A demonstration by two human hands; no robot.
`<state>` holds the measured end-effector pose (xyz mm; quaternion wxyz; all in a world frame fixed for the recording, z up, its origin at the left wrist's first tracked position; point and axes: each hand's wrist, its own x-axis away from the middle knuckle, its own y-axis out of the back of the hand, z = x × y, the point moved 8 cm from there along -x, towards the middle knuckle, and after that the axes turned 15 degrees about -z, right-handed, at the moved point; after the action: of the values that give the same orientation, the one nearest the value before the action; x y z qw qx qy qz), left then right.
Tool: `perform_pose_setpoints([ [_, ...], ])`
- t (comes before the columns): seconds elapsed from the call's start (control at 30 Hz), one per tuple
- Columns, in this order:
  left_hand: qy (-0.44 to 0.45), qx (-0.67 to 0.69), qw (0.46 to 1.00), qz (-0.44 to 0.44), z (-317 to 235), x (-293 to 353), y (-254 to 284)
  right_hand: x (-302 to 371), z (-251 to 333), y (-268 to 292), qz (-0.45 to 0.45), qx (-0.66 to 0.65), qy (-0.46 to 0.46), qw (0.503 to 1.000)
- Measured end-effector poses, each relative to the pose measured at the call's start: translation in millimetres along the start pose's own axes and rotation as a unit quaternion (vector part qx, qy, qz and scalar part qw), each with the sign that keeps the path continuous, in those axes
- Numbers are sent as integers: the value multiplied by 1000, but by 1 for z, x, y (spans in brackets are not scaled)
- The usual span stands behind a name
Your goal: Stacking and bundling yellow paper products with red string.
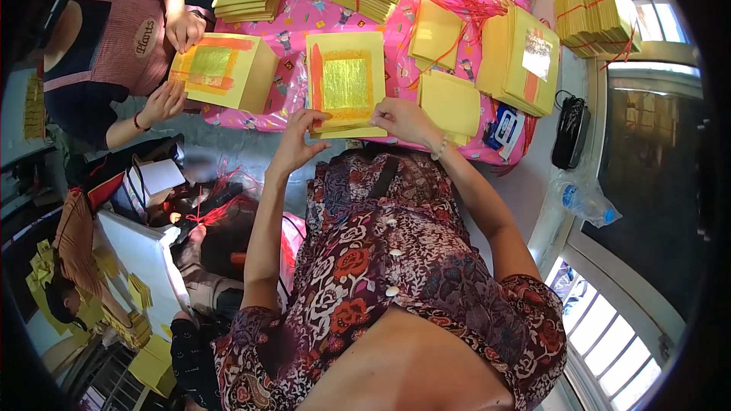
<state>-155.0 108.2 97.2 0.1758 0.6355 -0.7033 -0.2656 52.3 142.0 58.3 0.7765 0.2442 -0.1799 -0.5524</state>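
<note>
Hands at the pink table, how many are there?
4: the wearer's left hand and right hand at the middle gold-patched stack; a co-worker's upper hand and lower hand at the left gold-patched stack. Others may be hidden.

Left fingers (313, 116) parted, right fingers (383, 115) curled, perhaps pinching

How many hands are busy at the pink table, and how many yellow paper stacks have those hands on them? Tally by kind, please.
Camera wearer's hands: 2 (left hand, right hand)
Co-worker's hands: 2 (upper hand, lower hand)
Yellow paper stacks with hands on them: 2 (wearer's stack, co-worker's stack)
Total: 6
</note>
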Motion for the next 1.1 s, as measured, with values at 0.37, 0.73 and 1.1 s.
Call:
perform_pose_setpoints([
  [0.37,2,30,1000,-6,16,-12,0,-1,12,5,-13,25,56,998],
  [0.73,77,72,994,43,36,-23,0,25,57,-6,-69,72,313,944],
  [1.1,82,86,991,58,28,-28,1,7,48,-6,-8,32,235,972],
])
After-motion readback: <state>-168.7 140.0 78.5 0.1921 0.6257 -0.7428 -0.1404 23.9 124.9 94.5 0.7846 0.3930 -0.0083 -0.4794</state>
